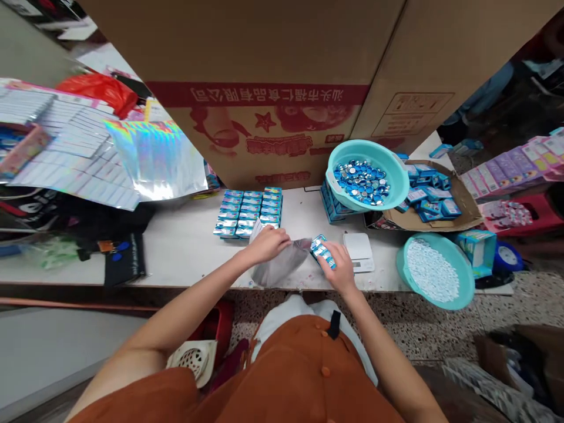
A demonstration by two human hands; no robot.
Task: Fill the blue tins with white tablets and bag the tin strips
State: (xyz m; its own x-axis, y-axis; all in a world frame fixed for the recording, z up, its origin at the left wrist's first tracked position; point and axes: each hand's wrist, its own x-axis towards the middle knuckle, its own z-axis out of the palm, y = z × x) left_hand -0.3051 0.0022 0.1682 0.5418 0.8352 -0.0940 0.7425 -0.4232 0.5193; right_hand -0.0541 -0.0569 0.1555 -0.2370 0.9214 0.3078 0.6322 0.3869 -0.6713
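Several blue boxes [321,251] were held by the right hand [338,265], a translucent bag [279,267] — pinched by the left hand [269,243] — was alongside, a white scale [358,248] sat nearby

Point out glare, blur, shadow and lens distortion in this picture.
Head view: bright rainbow glare on the iridescent sheets at left; head view: wide-angle stretch makes the large cardboard box flare toward the top; head view: dark patches at upper right, smeared detail at lower right; head view: left hand and right hand fairly clear.
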